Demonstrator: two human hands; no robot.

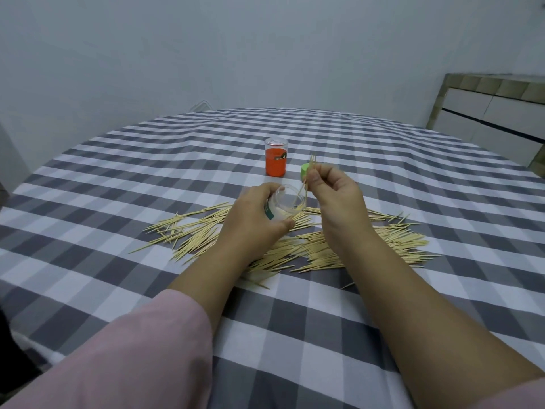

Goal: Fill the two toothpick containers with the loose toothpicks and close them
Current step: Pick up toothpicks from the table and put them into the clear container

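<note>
1. The left hand (256, 214) grips a clear plastic toothpick container (285, 205), fingers and thumb curled round its body, and holds it tilted above the table with its open mouth turned toward the right hand.
2. A green band of label shows on the container just beside the left fingers, and a few toothpicks already lie inside against its lower wall.
3. The right hand (336, 196) pinches a small bunch of toothpicks (308, 180) between thumb and fingertips. The bunch stands nearly upright, its lower ends dipping into the mouth of the container; how many sticks it holds is hard to tell from here, perhaps three or four.
4. The loose toothpicks (295, 246) lie scattered in a wide heap on the checked tablecloth (118, 276), under and to both sides of the two forearms, some fanned out to the left and a denser patch to the right.
5. Further back stands the second container (276, 157), upright, with an orange label round its lower part and a clear top.
6. Just to its right, partly hidden behind the right hand's fingers, sits a green cap (305, 170) on the cloth.
7. A pink sleeve (132, 349) covers the left forearm; the right forearm is bare in view.
</note>
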